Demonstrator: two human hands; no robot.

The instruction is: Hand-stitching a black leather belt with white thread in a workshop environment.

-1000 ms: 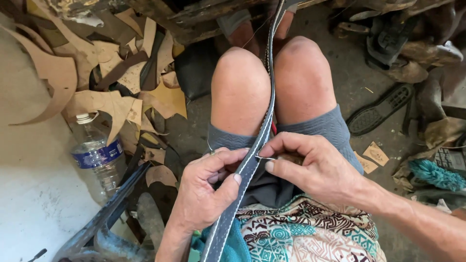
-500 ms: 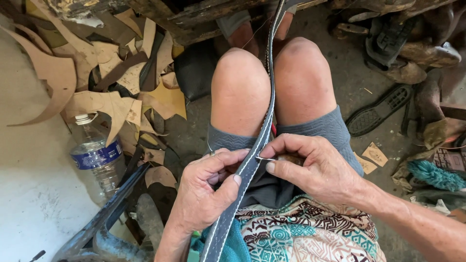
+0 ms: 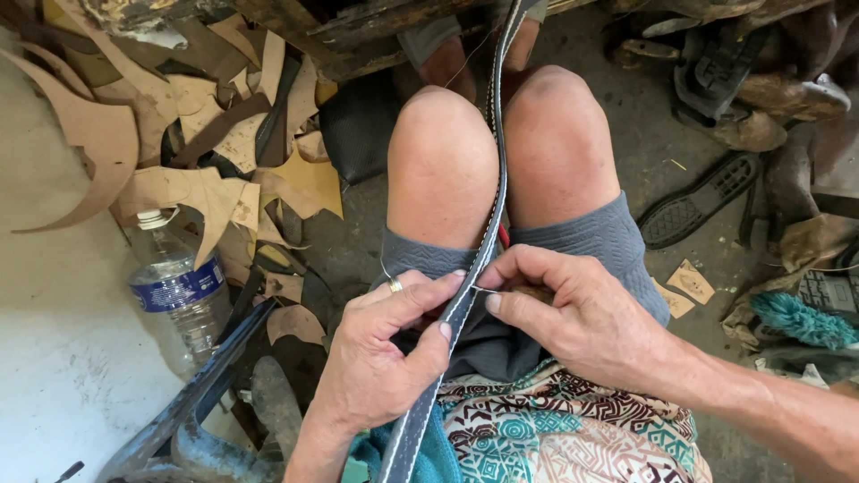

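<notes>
I am looking down at 2 hands working over my lap. My left hand [image 3: 385,358] is closing around a long grey strap [image 3: 465,300], thumb and fingers pinching it from the side just below the knees; a ring is showing on 1 finger. My right hand [image 3: 582,313] is pinching narrowly at the strap's other edge, fingertips pressed together on what looks like a thin needle, though it is too small for me to be sure. The strap is running from the bottom of the view, across the patterned cloth [image 3: 555,429] and grey shorts [image 3: 608,241], up between the 2 bare knees and on toward the dark wooden bench [image 3: 358,36] at the top.

To the left, a plastic water bottle [image 3: 174,286] is lying on the pale floor, touching a heap of tan leather offcuts [image 3: 215,179]. A dark metal tool [image 3: 206,402] is lying just below the bottle. To the right, a black shoe sole [image 3: 693,201] is resting on the ground, well apart from the hands.
</notes>
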